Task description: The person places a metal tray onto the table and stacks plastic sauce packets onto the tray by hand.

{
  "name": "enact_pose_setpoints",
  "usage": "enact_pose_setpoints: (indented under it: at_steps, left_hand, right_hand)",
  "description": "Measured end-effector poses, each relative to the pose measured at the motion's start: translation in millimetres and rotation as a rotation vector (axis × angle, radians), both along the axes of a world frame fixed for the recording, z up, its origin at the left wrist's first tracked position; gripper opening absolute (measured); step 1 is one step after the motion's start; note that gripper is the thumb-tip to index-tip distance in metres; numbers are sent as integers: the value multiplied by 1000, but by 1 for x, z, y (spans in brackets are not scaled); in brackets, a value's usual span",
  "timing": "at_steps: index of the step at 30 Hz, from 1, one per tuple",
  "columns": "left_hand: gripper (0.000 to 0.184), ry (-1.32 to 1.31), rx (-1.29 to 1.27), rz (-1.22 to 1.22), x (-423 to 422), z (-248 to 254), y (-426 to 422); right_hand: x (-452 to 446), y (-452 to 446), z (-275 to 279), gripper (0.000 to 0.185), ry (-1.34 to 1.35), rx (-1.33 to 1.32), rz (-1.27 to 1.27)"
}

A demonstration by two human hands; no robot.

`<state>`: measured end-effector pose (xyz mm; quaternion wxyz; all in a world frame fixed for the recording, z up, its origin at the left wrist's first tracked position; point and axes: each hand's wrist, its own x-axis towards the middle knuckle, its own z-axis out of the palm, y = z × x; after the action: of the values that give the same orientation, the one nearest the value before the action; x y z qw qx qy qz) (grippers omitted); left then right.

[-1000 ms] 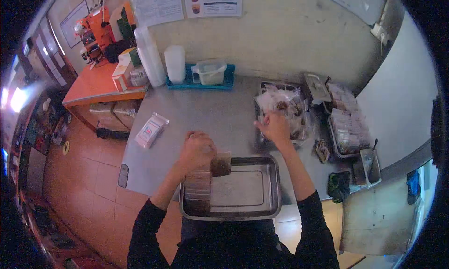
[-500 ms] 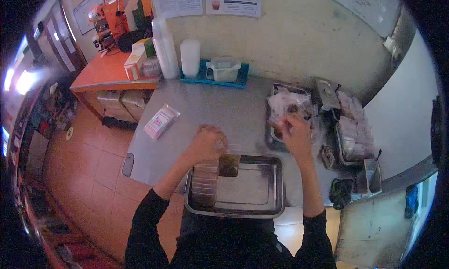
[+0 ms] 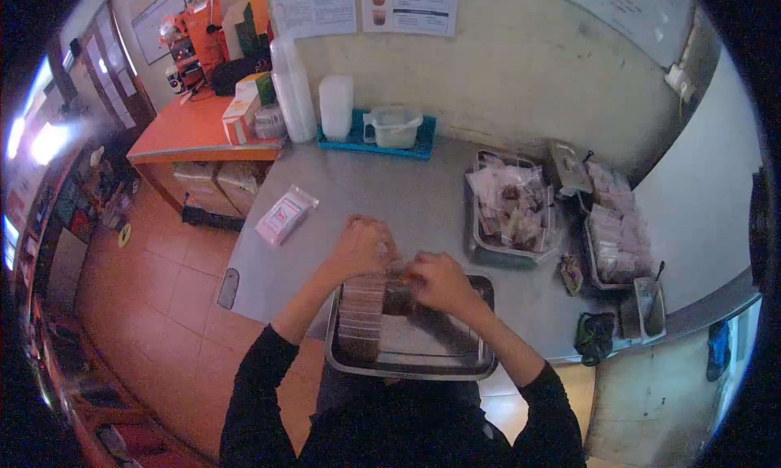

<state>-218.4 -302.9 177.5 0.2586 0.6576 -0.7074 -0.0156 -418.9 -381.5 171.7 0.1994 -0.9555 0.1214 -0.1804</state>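
Grey tbl (image 3: 366, 179) holds wht pkt (image 3: 285, 216) L, teal tray (image 3: 428, 147) back — metal tray (image 3: 407, 374) front, pkt-filled trays (image 3: 511, 256) R.

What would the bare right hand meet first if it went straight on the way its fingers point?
Probably the bare left hand, just beyond the right hand's fingers; the depth between them is unclear.

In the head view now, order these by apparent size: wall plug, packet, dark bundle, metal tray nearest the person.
Largest: metal tray
Middle: packet and dark bundle, too alike to rank
Smallest: wall plug
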Motion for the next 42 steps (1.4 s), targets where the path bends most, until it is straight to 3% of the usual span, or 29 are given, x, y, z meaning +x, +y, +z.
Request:
enact_pose_setpoints:
  at_steps: [7,11,17,20,22,28,32,34,37,42]
  left_hand:
    - [13,-17,-17,-13,1,-3,2]
    - [13,-7,-100,0,0,-8,4]
    - [13,19,86,-8,2,-3,1]
    - [13,6,-30,12,4,-11,-2]
    - [14,81,20,-41,6,-8,-5]
    - [20,518,112,-193,15,-17,-19]
    - [26,391,115,-261,23,-14,-20]
    - [31,217,109,-371,28,-15,-22]
    - [32,233,140,-207,16,-12,-18]
    - [32,235,141,-230,2,10,-3]
  right_hand:
    - [4,8,-8,14,-177,-169,-96]
    - [3,18,-15,20,-84,-193,-143]
    - [7,19,-15,29,-37,-141,-158]
    - [8,17,-9,33,-10,-272,-175]
    - [9,16,-8,18,-133,-310,-162]
    - [12,11,-18,22,-120,-215,-110]
    - [10,11,-11,22,-159,-200,-88]
    - [11,11,-8,21,-171,-61,-121]
    - [12,6,-12,22,-218,-48,-128]
    - [7,0,-8,25,-145,-91,-111]
